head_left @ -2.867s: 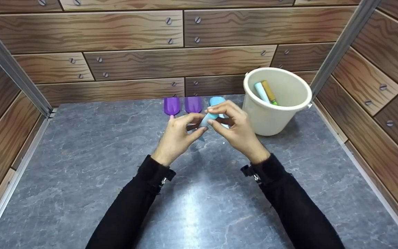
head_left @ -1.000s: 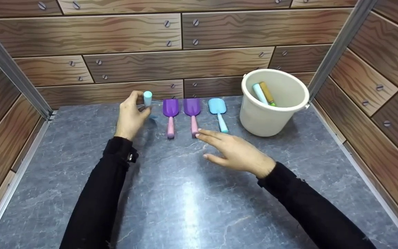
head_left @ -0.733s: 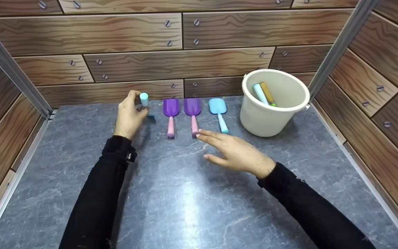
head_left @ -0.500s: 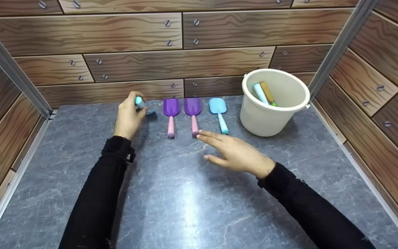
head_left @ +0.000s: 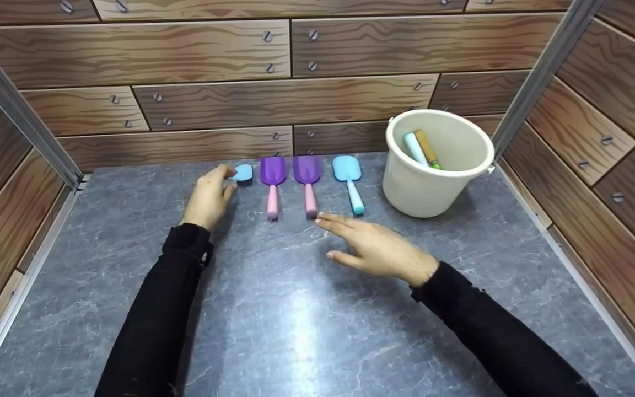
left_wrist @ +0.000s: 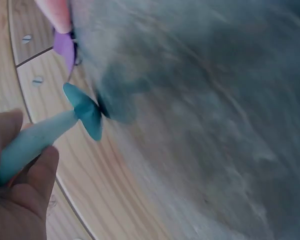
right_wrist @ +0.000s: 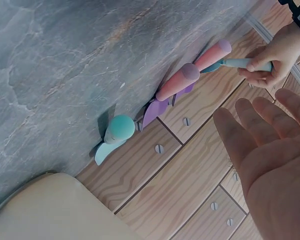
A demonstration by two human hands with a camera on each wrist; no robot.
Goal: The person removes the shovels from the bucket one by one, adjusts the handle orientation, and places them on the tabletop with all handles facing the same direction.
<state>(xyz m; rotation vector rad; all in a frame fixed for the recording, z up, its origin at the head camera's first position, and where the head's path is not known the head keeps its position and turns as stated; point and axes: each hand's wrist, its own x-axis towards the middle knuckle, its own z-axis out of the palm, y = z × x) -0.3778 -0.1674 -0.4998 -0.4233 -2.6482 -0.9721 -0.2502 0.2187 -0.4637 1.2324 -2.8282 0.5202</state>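
My left hand (head_left: 207,198) grips the light blue handle of a small toy shovel (left_wrist: 37,140) at the left end of a row of shovels. Its blue blade (head_left: 243,173) shows past the fingers, close over the table, while the hand hides the handle in the head view. Beside it lie two purple shovels with pink handles, one on the left (head_left: 273,172) and one on the right (head_left: 307,171), then another blue shovel (head_left: 348,170). My right hand (head_left: 375,245) is held with straight fingers, palm down and holding nothing, its fingertips right by the right pink handle's end.
A cream bucket (head_left: 422,193) stands at the back right, with a light blue handle (head_left: 415,149) and a brown handle (head_left: 428,148) inside. Wood-patterned walls (head_left: 213,105) close off the back and sides of the grey marbled table (head_left: 273,331).
Both hands were on the blue shovel in the middle; the right let go and opened. The left carried the shovel to the row's left end and has tilted its handle down, bringing the blade into view.
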